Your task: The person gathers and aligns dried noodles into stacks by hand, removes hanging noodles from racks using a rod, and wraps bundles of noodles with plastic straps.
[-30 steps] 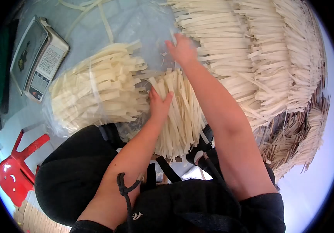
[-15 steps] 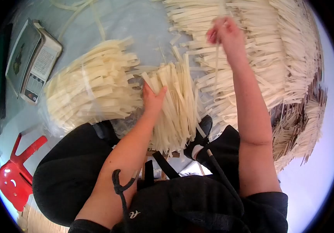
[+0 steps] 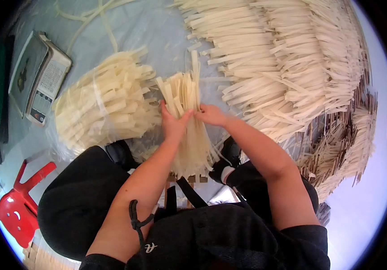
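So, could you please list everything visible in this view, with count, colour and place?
bundle of strips: one, cream, centre, between both hands
bagged strips: one clear bag, cream, left of the bundle
large pile of strips: one, cream, upper right
weighing scale: one, grey, upper left
stool: one, red, lower left
sheet: one, pale grey, under everything
left hand: gripping the bundle
right hand: gripping the bundle

A grey floor (image 3: 157, 27) lies in bright daylight. A scale (image 3: 38, 76) sits on it. A red stool (image 3: 16, 211) stands nearby.
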### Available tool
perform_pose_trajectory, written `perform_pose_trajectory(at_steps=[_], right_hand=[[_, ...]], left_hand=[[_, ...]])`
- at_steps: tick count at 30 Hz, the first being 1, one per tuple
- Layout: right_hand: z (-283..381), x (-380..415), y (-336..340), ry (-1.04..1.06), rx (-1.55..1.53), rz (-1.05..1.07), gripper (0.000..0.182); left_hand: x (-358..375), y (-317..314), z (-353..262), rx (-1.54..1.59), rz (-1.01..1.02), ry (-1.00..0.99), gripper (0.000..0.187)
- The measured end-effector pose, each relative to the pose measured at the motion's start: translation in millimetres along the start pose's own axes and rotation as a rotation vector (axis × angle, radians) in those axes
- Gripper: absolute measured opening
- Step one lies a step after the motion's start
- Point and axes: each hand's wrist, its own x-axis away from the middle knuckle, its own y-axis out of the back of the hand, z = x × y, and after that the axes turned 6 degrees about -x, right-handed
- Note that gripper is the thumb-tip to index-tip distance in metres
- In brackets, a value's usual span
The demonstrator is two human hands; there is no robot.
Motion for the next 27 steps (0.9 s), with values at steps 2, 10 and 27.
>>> perform_pose_trajectory(at_steps=[2,10,27], right_hand=[[27.5,-7.0,43.2,-0.114,0.310,0.062,0.053],[39.9,-112.4,89.8,0.499,0.231,-0.911,0.045],[-7.7,19.1,5.9,0.138,-0.270,-0.245,0.036]], left_hand=[[-8.0,-8.9,12.1,-0.071,-0.024,-0.018,0.108],[-9.2,-11.1,5.4,-0.184,-0.074,0.036,0.105],[-24.1,-20.6,21.9,0.219,0.333,0.240,0.085]])
